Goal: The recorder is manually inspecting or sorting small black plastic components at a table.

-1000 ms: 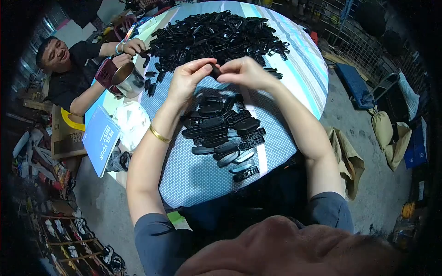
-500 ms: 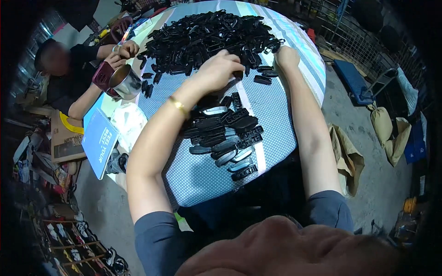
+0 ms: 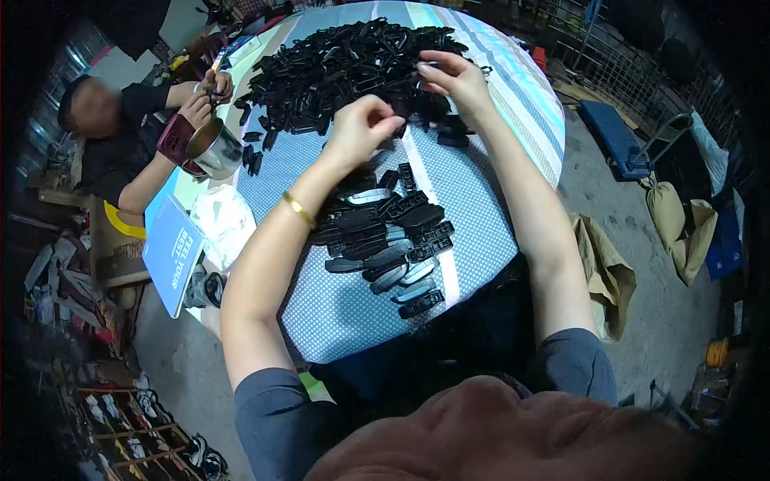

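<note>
A heap of small black elongated pieces (image 3: 345,68) covers the far side of the cloth-covered table (image 3: 329,317). Nearer me lies a smaller group of black and grey pieces (image 3: 393,232), roughly in rows. Between the two is my left hand (image 3: 357,136), thumb and fingers pinched at the heap's near edge. Something dark shows at those fingertips, too small to name. Over the heap's right side hangs my right hand (image 3: 465,88), thumb and forefinger apart with nothing visible between them. Below it some black pieces (image 3: 453,132) look blurred.
At the left, another person's hands (image 3: 207,96) hold something small near a metal mug (image 3: 215,151). A white plastic bag (image 3: 220,216) and a blue notebook (image 3: 175,252) lie along the left edge. A blue platform trolley (image 3: 613,136) stands on the floor at the right.
My right hand has lifted from the heap's right edge and moved left over the heap, its fingers now showing. My left hand has shifted slightly left and turned, thumb and fingers now in view.
</note>
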Tool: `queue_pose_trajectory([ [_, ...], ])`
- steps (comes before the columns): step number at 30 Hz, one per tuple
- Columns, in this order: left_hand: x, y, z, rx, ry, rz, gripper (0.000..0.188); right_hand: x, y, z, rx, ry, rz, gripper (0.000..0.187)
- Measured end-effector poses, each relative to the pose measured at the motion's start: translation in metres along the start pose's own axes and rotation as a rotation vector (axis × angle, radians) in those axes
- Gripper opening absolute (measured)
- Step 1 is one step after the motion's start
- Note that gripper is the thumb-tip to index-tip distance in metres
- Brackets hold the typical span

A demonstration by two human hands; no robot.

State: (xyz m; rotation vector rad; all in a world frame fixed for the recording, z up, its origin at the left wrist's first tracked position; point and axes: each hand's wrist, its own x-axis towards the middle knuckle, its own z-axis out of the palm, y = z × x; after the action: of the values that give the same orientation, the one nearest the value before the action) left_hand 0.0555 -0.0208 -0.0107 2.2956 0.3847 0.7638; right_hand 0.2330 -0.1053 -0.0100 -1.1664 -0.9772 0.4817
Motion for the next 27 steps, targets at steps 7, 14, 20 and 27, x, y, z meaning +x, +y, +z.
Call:
queue_pose_trajectory([
  [7, -0.023, -0.014, -0.018, -0.749, 0.111, -0.182, 0.034, -0.042, -0.014, 0.056, -0.069, -0.233, -0.154, 0.028],
  [14, -0.029, -0.015, -0.018, -0.871, 0.196, -0.295, 0.030, -0.044, -0.007, 0.060, -0.458, -0.179, -0.392, 0.026],
  [20, -0.027, -0.018, -0.018, -0.672, 0.227, -0.224, 0.031, -0.044, -0.005, 0.060, -0.532, -0.185, -0.426, 0.025],
  [27, -0.027, -0.008, -0.014, -0.794, 0.241, -0.299, 0.028, -0.051, -0.002, 0.070, -0.560, -0.104, -0.538, 0.022],
])
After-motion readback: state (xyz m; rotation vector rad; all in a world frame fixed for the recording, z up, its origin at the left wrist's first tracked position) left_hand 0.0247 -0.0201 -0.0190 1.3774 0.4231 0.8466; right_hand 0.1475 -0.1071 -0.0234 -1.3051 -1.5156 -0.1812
